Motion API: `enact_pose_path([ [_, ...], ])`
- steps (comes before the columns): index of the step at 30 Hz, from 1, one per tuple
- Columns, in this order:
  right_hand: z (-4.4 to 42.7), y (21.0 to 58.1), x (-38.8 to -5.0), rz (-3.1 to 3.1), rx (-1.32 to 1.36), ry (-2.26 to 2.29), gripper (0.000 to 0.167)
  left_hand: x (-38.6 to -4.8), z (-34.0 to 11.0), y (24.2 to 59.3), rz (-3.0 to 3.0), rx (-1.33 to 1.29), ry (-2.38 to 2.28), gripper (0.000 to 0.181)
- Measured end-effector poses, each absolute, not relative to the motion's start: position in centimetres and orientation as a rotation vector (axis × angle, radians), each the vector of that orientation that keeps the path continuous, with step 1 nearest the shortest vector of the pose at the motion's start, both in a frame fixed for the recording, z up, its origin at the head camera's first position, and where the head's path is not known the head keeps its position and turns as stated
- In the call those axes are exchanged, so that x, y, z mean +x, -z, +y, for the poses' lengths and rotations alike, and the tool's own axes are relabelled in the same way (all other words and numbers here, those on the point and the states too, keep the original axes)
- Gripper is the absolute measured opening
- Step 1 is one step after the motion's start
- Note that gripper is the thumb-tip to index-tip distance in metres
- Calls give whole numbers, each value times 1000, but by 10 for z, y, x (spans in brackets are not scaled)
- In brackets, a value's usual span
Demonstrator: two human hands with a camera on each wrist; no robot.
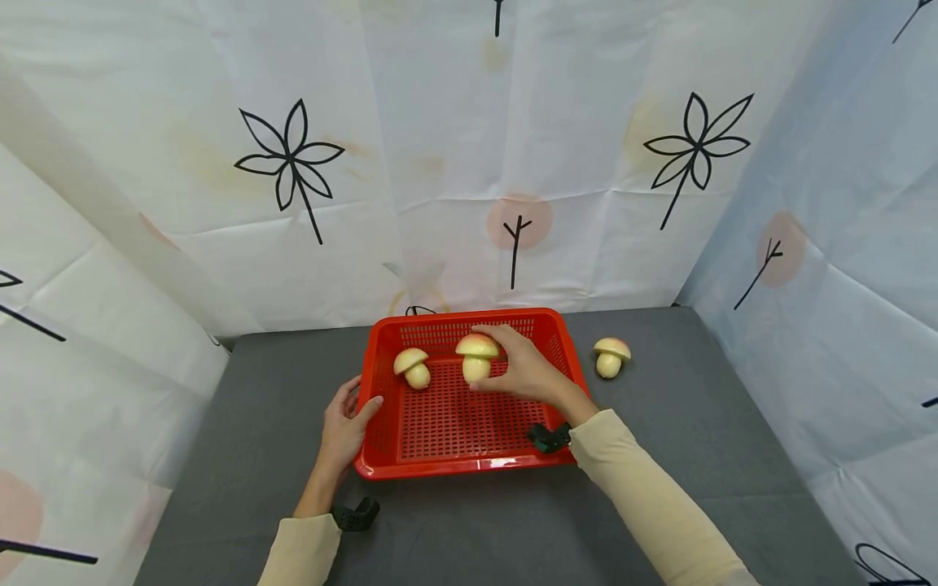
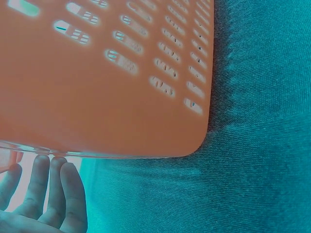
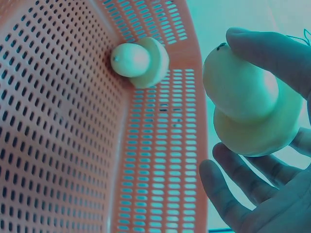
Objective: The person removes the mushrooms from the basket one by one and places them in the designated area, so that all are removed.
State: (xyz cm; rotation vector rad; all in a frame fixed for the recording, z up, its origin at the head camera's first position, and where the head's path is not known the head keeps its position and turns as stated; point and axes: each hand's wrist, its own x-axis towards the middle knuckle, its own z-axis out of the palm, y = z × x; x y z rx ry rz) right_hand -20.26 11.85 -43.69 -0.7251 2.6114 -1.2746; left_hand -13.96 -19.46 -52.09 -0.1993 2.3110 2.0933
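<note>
Fingers are being clamped, right hand (image 1: pixel 516 370) on one mushroom (image 1: pixel 476 368) over the basket (image 1: pixel 447 469), left hand (image 1: pixel 343 427) on the nine-o'clock rim; a second mushroom (image 1: pixel 413 368) is already lying inside at ten, a third (image 1: pixel 611 358) outside at two.

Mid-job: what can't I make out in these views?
Head: near right corner of red basket, hidden by right sleeve.
Left wrist: rest of basket, beyond top and left edges.
Right wrist: part of right grip, past the right edge; dark mark on held mushroom, too small to identify.
</note>
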Motion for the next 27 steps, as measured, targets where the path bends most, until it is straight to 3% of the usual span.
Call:
enact_pose_path([
  [27, 198, 431, -182, 2748, -607, 1378, 85, -139, -195, 520, 2293, -211, -2100, 61],
])
